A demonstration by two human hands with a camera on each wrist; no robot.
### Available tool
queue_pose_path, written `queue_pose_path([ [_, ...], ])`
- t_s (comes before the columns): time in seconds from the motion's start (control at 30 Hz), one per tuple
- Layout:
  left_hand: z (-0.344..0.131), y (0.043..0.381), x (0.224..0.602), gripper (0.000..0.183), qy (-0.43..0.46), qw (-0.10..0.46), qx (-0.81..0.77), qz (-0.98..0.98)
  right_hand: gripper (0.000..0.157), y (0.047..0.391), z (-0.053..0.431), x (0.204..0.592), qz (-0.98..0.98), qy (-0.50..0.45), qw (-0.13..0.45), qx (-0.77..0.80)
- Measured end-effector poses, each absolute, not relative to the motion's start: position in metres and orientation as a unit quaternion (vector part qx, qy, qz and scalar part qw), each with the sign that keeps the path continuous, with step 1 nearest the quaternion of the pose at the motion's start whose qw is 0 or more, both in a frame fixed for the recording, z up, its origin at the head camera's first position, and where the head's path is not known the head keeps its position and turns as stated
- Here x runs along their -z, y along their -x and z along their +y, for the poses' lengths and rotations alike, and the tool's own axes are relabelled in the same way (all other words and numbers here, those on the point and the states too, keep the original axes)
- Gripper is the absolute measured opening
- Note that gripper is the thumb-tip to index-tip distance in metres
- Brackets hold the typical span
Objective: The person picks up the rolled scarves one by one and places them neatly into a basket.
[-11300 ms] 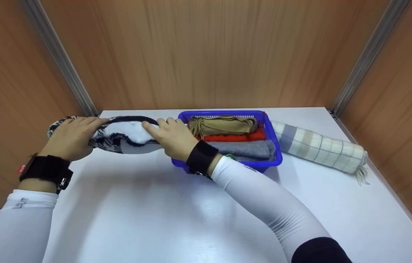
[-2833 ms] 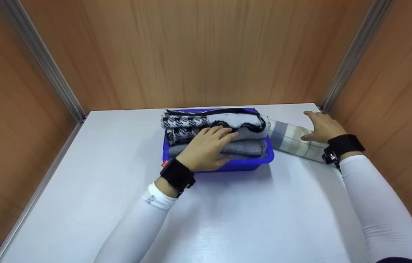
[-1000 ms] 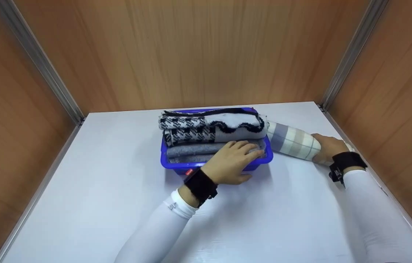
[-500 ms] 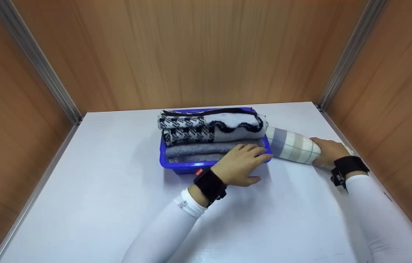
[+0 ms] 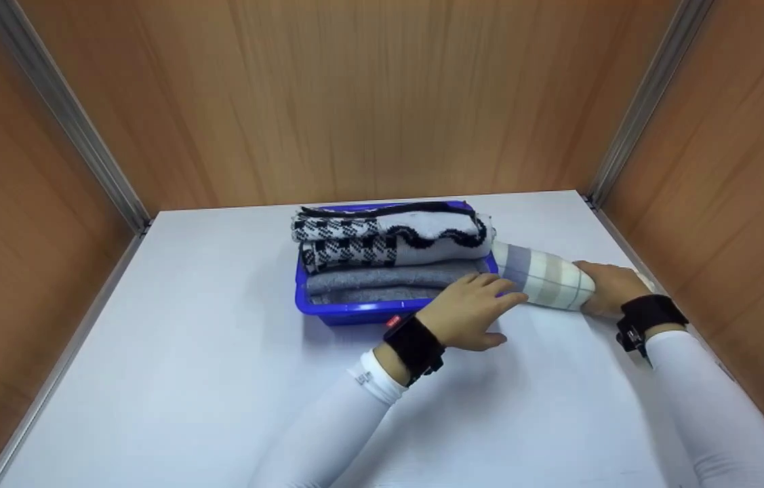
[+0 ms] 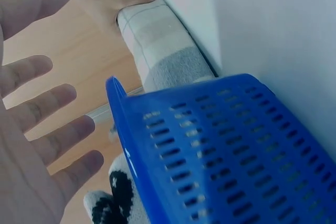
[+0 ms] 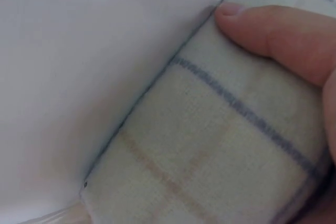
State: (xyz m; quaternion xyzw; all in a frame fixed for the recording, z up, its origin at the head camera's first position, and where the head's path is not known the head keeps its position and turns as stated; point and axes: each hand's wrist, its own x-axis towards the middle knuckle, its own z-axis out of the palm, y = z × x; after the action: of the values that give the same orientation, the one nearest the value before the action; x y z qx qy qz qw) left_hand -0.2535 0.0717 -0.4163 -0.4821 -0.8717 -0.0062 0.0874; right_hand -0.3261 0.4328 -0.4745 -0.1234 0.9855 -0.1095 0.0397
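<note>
A rolled plaid scarf, cream with grey and beige bands, lies on the table right of the blue basket. My right hand grips the roll towards its far right end; in the right wrist view the thumb presses along its surface. By the basket's front right corner hovers my left hand, its fingers spread and holding nothing, as the left wrist view also shows. In the basket, a black-and-white patterned knit roll lies behind a grey cloth roll.
The white table is bounded by a wooden back panel and side panels, with metal strips in the corners. The plaid roll's left end is close against the basket's right side.
Since the earliest frame, the black-and-white roll has gone from both hands into the basket. My right hand has since gripped the plaid roll. My left hand has slid right, off the basket's contents.
</note>
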Motion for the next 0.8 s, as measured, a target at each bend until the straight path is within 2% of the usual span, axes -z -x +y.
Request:
queue_pose_path([
  [0.13, 0.08, 0.254, 0.417, 0.071, 0.484, 0.088, 0.002, -0.87, 0.076, 0.324, 0.433, 0.476, 0.985, 0.127, 0.038, 0.11],
  [0.43, 0.099, 0.253, 0.421, 0.072, 0.486, 0.085, -0.016, -0.87, 0.085, 0.318, 0.437, 0.475, 0.982, 0.132, 0.046, 0.128],
  [0.8, 0.115, 0.249, 0.426, 0.071, 0.469, 0.095, -0.045, -0.877, 0.08, 0.307, 0.441, 0.469, 0.979, 0.147, 0.048, 0.131],
])
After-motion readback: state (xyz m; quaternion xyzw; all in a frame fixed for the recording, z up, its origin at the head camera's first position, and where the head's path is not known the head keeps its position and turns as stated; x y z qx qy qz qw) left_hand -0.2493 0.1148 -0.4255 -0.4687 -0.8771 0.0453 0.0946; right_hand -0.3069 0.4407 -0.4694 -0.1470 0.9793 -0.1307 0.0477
